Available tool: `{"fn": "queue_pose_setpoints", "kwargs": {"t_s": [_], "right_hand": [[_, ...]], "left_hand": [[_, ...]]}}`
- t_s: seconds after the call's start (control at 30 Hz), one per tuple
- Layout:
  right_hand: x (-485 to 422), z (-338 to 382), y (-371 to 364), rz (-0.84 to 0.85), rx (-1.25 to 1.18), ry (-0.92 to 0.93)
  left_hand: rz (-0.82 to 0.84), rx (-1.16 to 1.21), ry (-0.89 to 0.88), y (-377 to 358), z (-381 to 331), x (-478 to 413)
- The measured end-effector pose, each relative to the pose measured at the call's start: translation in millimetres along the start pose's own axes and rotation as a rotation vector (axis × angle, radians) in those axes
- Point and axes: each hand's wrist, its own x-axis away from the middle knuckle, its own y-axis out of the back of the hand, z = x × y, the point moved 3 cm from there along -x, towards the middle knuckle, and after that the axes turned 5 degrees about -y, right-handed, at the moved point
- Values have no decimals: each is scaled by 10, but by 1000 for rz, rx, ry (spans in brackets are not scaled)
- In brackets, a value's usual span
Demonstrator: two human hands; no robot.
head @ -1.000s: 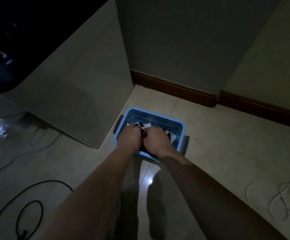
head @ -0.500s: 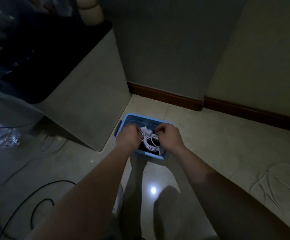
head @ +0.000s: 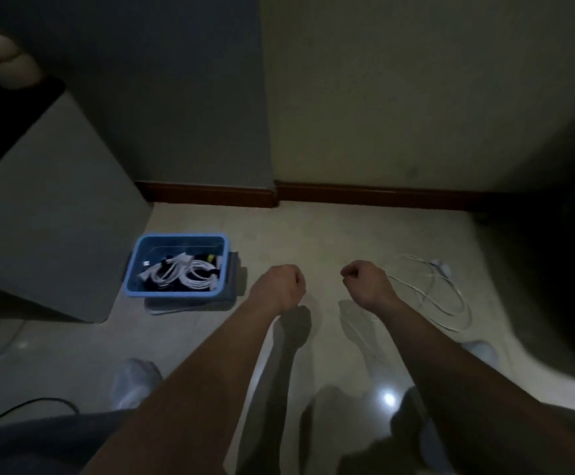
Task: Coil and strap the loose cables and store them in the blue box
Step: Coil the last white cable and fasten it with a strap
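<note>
In rectangular blue box [head: 176, 237], coiled white cables [head: 195, 273]

Open pale tile floor [head: 316, 241] lies between my left grip [head: 280, 286] and right grip [head: 364, 284] and ahead of both. Open-topped blue plastic box [head: 175, 238] sits left of left grip, top unblocked, coiled white cables [head: 190, 274] covering its bottom. Tall grey cabinet side [head: 56, 217] walls off box's left. Loose white cable [head: 445, 296] sprawls on floor just right of right grip. Walls with dark brown skirting [head: 364, 195] close far side.
</note>
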Motion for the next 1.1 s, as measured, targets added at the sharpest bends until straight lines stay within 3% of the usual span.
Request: {"fn": "queue_pose_setpoints", "kwargs": {"t_s": [0.2,0.43,0.63,0.93,1.1], "right_hand": [[-107,-1237,437,-52,17,-257],[-607,-2107,690,-49,152,-364],[-1277,-2481,790,-94,220,-396],[-1703,-2911,686,-320,235,-499],[-1724,-2894,570,-204,161,-398]], "left_hand": [[102,-8,-62,-661,-625,-353],[144,38,-67,-1257,-1052,-995],[144,124,-97,-1642,-1332,-1583],[147,152,-46,-1876,-1197,-1979],[167,146,-18,-1824,-1128,-1893]]}}
